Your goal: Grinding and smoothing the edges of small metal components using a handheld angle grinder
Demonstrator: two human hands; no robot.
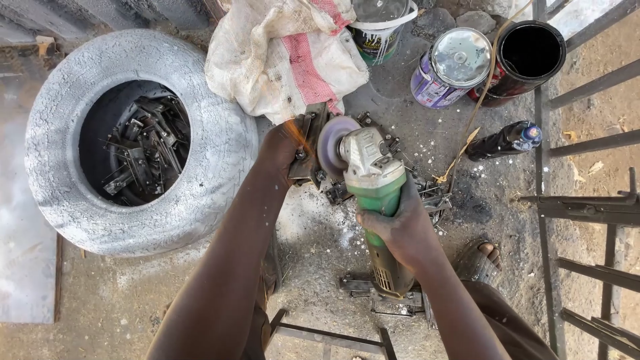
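— Hands first: right hand (393, 223) wrapped tight round the green body of an angle grinder (373, 193), fingers fully closed over it. Left hand (283, 143) clamped on a dark metal piece (310, 143), thumb and fingers pinching it shut.

— Disc position?

— Grey disc (333, 143) pressed against the edge of that metal piece, just beside the left fingers. Orange sparks (293, 130) flying over the back of the left hand.

— Nearest the body?

— Metal frame bars (327, 337) at the bottom edge, on the concrete floor (320, 247). Sandalled foot (483, 257) just right of the right forearm. Small welded metal bracket (390, 300) lying under the tail of the grinder.

— Further out?

— More scrap metal bits (427, 193) scattered under and right of the grinder head. Dark plastic bottle with blue cap (503, 140) lying on its side, well right of the disc. Big grey-painted tyre (140, 140) flat on the floor to the left, its hollow packed with cut metal offcuts (143, 157).

— And at the far edge?

— Dirty white sack with a red stripe (287, 57) slumped just beyond the left hand. Purple tin with shiny lid (450, 67), open black can (527, 57) beside it, lidded white bucket (380, 27) behind the sack. Iron grille (593, 207) along the right side.
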